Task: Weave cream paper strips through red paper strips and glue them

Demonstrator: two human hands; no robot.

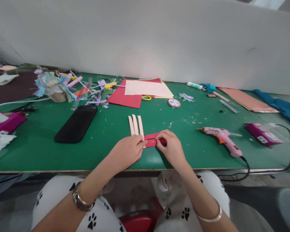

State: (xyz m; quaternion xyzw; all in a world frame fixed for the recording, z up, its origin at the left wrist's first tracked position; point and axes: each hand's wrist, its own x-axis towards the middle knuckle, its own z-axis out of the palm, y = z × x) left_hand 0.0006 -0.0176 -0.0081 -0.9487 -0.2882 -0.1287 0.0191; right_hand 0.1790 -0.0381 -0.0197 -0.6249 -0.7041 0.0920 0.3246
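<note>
Several narrow pale pink paper strips stand out side by side past the fingers of my left hand, which presses them down on the green table. Between the hands lie red paper strips, with a dark gap between two of them. They cross the pink strips, and their left ends are hidden beneath my left fingers. My right hand pinches the right end of a red strip between thumb and forefinger. Those fingers partly cover the strip's end.
A black phone lies on the left, a pink glue gun on the right, its cord over the table edge. Red paper sheets, yellow-handled scissors, purple paper scraps and a round tin lie behind. Purple power strips flank both sides.
</note>
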